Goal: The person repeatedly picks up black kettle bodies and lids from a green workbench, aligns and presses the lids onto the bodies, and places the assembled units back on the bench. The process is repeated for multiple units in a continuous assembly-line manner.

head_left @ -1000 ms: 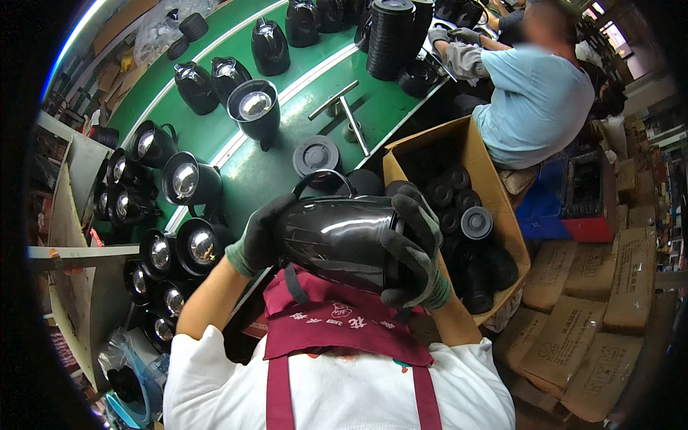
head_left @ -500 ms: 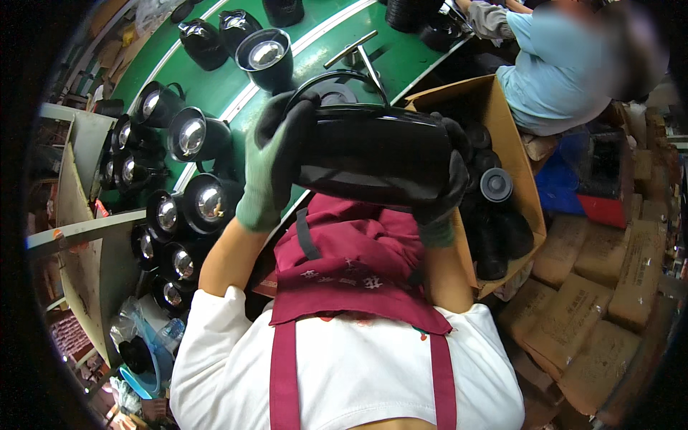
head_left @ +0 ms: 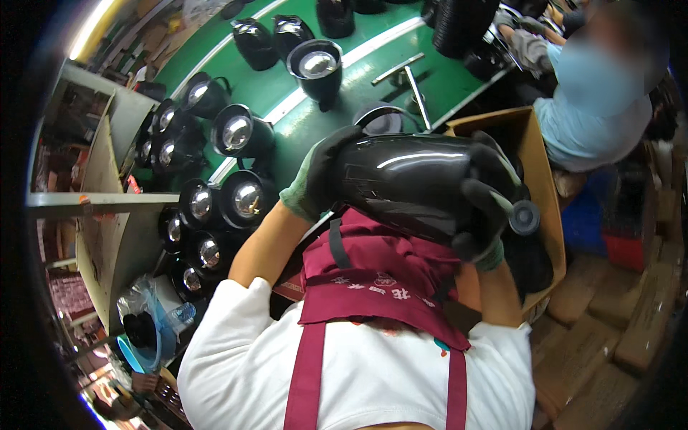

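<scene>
A glossy black jug lies sideways between my gloved hands, above my lap. My left hand, in a green and black glove, grips its left end. Around the right end my right hand is wrapped, with its fingers spread over the shell. A black handle loop rises behind the jug. On the green bench just beyond are a grey round piece and a metal T-shaped bar. One black jug with a shiny silver inside stands farther back.
Several black jugs with silvery insides crowd the left. An open cardboard box of black parts stands at my right, with a grey round cap inside. Beyond it sits a person in light blue. Brown cartons are stacked lower right.
The view has shifted, so the bench and jugs appear farther right. My hands have tilted the jug, its right end now lower, and my right hand's fingers have moved over its near side.
</scene>
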`<state>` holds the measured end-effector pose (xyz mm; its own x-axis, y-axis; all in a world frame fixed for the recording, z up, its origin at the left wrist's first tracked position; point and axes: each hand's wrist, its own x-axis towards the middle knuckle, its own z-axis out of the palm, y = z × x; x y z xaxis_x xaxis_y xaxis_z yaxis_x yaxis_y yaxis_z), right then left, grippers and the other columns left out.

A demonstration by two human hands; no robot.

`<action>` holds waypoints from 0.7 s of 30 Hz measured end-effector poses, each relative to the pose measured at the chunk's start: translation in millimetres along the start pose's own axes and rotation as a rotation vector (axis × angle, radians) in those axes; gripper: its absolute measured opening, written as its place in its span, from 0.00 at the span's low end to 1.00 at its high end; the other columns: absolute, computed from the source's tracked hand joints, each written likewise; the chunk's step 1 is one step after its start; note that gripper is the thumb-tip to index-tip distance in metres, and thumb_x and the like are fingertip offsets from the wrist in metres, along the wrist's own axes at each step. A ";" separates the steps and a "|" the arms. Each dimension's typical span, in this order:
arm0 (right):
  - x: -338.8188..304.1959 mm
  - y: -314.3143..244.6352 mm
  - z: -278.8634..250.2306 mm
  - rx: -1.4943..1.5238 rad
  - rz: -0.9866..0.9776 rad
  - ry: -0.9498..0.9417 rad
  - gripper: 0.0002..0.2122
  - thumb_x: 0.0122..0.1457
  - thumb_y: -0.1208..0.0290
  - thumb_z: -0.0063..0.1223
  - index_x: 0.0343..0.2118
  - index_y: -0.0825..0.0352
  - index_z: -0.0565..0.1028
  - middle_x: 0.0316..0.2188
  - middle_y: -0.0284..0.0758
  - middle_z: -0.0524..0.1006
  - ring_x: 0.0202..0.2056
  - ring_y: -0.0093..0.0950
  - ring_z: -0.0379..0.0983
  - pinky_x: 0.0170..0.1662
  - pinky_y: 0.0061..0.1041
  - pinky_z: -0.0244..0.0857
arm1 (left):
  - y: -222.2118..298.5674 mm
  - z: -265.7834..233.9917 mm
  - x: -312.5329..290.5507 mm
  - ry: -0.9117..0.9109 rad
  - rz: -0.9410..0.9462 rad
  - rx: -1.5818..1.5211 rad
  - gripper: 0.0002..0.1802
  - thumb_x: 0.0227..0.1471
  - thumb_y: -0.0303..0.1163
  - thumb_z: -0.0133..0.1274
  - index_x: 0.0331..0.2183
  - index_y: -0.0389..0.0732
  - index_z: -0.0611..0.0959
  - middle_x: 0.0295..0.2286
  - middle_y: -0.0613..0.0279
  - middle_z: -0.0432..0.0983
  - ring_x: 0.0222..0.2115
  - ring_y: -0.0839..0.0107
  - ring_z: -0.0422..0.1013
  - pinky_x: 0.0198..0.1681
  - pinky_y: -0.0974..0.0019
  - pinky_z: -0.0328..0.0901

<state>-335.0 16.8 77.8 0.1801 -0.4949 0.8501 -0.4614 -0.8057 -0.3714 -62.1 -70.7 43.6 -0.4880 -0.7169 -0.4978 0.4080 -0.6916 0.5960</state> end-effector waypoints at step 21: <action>11.9 -8.1 89.9 0.726 0.783 0.526 0.29 0.68 0.56 0.43 0.65 0.71 0.60 0.60 0.43 0.67 0.62 0.34 0.64 0.66 0.34 0.54 | 16.3 -33.1 -29.0 0.078 0.614 0.479 0.26 0.65 0.45 0.43 0.57 0.39 0.73 0.47 0.56 0.75 0.48 0.66 0.73 0.45 0.65 0.70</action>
<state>-251.0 -11.9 57.4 -0.3879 -0.8769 0.2838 0.3434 -0.4232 -0.8384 -15.7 -64.1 46.9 -0.2200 -0.9752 -0.0233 0.2014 -0.0688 0.9771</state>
